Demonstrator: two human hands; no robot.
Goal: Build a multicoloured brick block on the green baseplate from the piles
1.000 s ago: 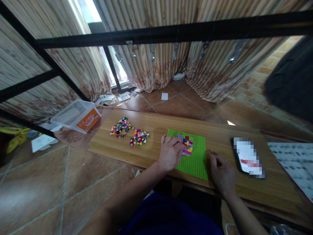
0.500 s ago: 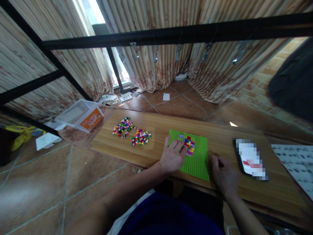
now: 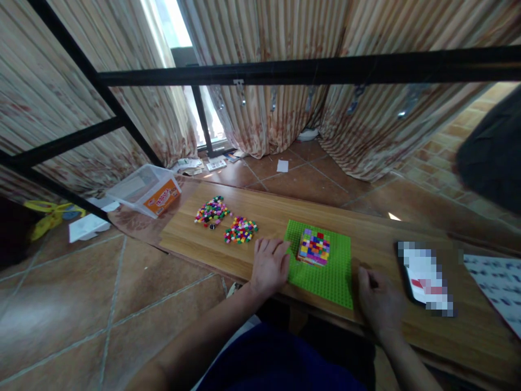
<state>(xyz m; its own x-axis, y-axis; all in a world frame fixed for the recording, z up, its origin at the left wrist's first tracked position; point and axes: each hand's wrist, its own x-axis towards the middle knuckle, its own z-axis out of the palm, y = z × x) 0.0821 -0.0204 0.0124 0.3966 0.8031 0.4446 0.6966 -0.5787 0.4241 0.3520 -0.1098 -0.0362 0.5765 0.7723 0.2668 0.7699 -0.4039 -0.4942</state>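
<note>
A green studded baseplate [image 3: 329,274] lies on the wooden table [image 3: 277,212]. On it stands a small square block of many-coloured bricks [image 3: 313,247]. My left hand [image 3: 269,264] rests on the table just left of the baseplate, fingers stretched flat, holding nothing. My right hand [image 3: 376,301] lies on the table right of the baseplate, fingers curled loosely; what is inside them is hidden. Two heaps of loose coloured bricks sit further left: the far heap [image 3: 211,210] and the near heap [image 3: 241,229].
A phone [image 3: 425,277] lies right of my right hand, with a printed sheet [image 3: 496,285] beyond it. A clear plastic box with an orange label [image 3: 146,190] sits at the table's left end. A black metal frame [image 3: 285,70] crosses overhead. Tiled floor and curtains surround.
My left hand has drawn back off the brick block to the table left of the baseplate, so the whole block now shows. The right hand stays put. The camera has shifted slightly.
</note>
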